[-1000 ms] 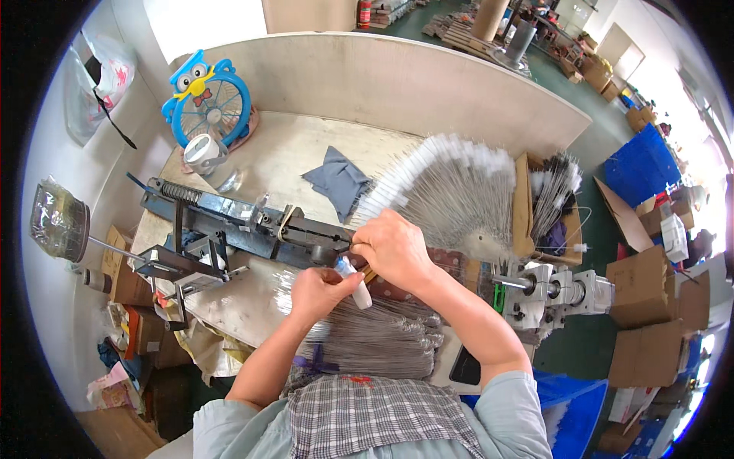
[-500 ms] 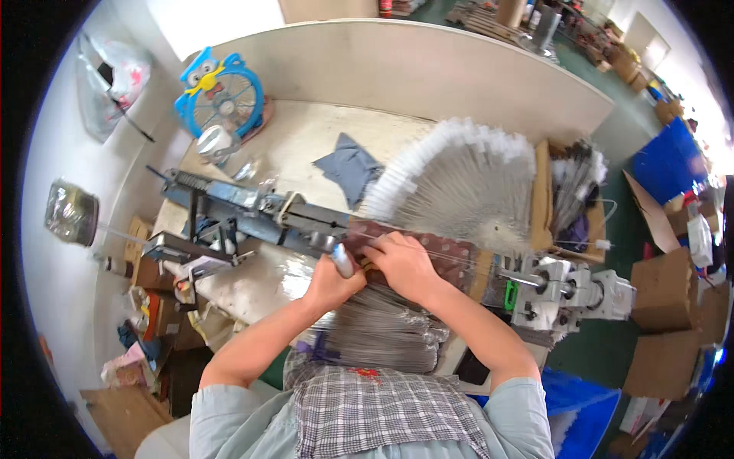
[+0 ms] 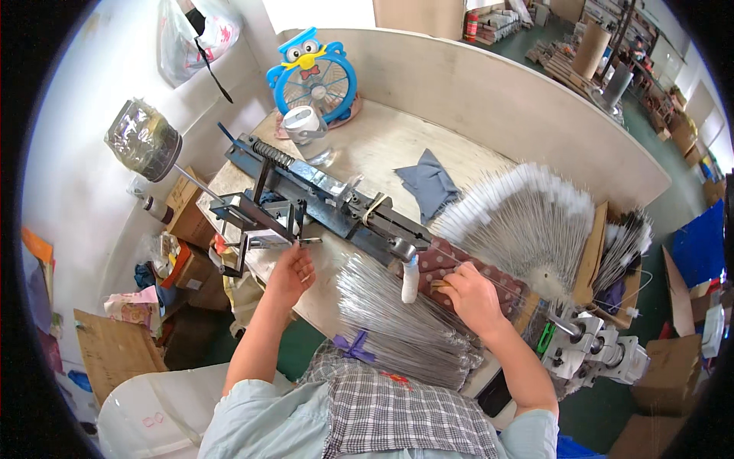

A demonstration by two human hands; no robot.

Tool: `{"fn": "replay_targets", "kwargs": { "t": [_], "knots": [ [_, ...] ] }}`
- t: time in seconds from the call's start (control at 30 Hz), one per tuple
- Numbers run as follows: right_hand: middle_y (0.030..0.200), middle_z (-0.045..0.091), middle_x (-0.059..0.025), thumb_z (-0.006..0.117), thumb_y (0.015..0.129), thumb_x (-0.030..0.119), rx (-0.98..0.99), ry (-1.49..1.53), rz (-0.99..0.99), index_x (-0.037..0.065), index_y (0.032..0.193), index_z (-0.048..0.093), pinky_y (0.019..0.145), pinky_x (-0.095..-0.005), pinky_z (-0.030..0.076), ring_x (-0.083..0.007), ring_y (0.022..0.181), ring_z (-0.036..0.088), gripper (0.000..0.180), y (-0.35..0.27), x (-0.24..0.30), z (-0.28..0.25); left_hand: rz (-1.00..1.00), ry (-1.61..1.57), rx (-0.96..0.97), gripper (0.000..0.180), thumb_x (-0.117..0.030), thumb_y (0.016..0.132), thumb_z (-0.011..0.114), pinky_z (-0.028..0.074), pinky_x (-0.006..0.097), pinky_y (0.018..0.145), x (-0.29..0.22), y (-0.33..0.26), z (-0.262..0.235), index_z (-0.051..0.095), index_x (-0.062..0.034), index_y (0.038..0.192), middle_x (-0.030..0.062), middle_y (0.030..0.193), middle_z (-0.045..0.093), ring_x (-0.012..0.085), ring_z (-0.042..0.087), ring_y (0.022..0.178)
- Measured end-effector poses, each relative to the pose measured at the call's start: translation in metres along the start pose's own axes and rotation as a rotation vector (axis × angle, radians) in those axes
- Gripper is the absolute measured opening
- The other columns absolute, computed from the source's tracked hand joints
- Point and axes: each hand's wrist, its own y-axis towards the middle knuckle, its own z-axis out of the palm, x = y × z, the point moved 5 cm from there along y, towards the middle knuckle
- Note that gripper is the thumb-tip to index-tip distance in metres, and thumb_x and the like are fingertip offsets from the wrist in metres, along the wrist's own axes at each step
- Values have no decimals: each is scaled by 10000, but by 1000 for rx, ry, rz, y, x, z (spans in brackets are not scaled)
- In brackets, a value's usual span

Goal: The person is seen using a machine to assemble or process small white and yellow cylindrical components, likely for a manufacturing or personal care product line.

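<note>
My left hand [image 3: 290, 275] is raised beside a small black metal frame [image 3: 264, 222] at the bench's left. Its fingers are curled, the tips at the frame's metal end; what they pinch is too small to make out. My right hand [image 3: 475, 297] is closed over a brown dotted cloth [image 3: 497, 277], its fingertips on a thin metal wire, with something yellowish at them. Between the hands stands the white-wrapped handle [image 3: 410, 281] of a long metal bench device [image 3: 329, 203], touched by neither. Below lies a thick bundle of thin metal wires [image 3: 397, 321] with a purple tie [image 3: 354, 348].
White-tipped wires [image 3: 527, 222] fan out at the right, beside a cardboard box [image 3: 592, 252]. A metal clamp machine [image 3: 592, 348] stands at the right end. Farther back are a grey cloth [image 3: 428, 183], a jar [image 3: 306, 130] and a blue fan [image 3: 315, 84]. A lamp [image 3: 145, 141] projects left.
My left hand has let go of the white-wrapped handle and moved left to the black frame. My right hand has moved right, away from the handle. The view has shifted.
</note>
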Motion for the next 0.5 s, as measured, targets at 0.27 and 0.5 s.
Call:
{"fn": "replay_targets", "kwargs": {
  "t": [0.27,0.5],
  "knots": [
    [828,553,-134,625,775,52,42,42,117,6,924,629,671,-372,462,-319,770,571,156,-11,-5,2,667,137,-467,546,-175,820,666,470,253,642,-29,-47,-85,378,-58,1269,61,1004,538,133,569,772],
    [840,562,-129,615,774,37,83,-25,128,-6,933,634,689,-383,478,-313,802,576,166,-6,-3,5,523,63,-335,435,-218,832,658,476,248,557,-10,-34,-41,502,-6,1179,70,894,629,167,628,643]
  ]
}}
